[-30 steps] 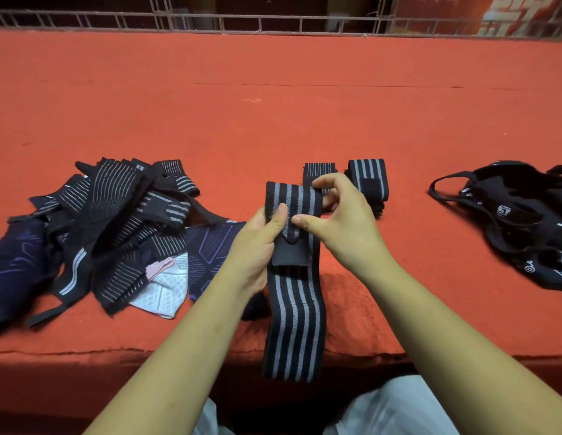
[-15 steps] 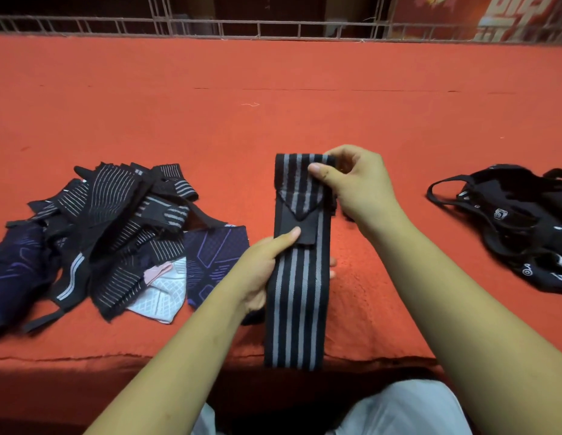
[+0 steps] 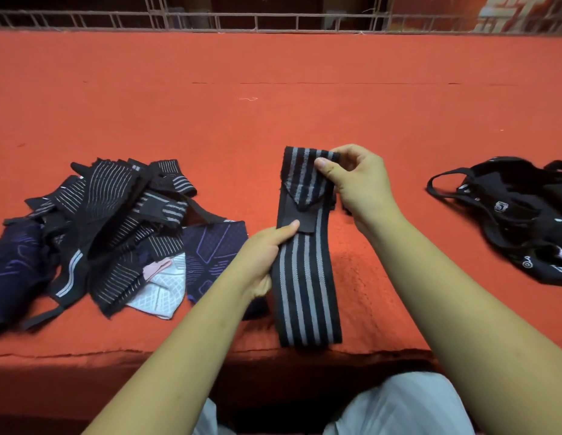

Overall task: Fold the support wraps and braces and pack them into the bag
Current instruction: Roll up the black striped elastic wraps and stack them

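- Held the striped wrap [image 3: 304,277] stretched lengthwise at the near edge of the red table [image 3: 273,105], between the loose pile [image 3: 110,221] on the left and the bag [image 3: 518,215] well apart on the right
- Pinched its far end with the right hand [image 3: 358,180], thumb on top
- Gripped its left edge beside the dark tab with the left hand [image 3: 260,259]
- Needed, seemingly, edges square and tab tucked inside
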Demonstrator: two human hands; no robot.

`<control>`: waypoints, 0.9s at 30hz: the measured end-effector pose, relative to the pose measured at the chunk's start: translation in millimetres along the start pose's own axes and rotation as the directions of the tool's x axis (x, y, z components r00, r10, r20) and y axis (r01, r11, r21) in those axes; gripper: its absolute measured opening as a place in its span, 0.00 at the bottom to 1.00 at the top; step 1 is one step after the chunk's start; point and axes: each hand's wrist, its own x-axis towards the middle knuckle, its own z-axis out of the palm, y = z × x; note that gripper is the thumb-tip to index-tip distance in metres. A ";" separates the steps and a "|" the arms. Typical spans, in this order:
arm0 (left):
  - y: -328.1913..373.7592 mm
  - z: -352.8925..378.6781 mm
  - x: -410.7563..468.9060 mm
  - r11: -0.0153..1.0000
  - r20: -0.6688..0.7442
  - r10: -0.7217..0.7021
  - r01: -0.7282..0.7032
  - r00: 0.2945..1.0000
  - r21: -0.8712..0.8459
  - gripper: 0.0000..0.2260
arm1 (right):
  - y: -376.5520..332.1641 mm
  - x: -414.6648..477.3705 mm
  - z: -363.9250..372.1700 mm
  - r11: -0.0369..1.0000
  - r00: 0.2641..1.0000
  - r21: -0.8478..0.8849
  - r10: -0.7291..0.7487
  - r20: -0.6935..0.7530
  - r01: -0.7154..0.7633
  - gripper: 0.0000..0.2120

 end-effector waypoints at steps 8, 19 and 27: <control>-35.6 -16.2 30.3 0.976 -0.206 -0.083 0.038 0.975 -0.216 0.20 | 53.8 -32.7 -1.3 0.994 0.989 -0.108 0.009 0.149 0.007 0.10; -44.5 -20.4 31.7 0.958 -0.133 0.049 -0.084 0.990 -0.274 0.26 | 106.4 -94.2 6.3 0.976 0.937 -0.127 0.207 0.280 -0.177 0.14; -48.3 -17.8 29.9 0.955 -0.119 0.239 -0.256 0.964 -0.153 0.15 | 94.4 -101.7 8.7 0.970 0.925 -0.150 0.231 0.301 -0.193 0.06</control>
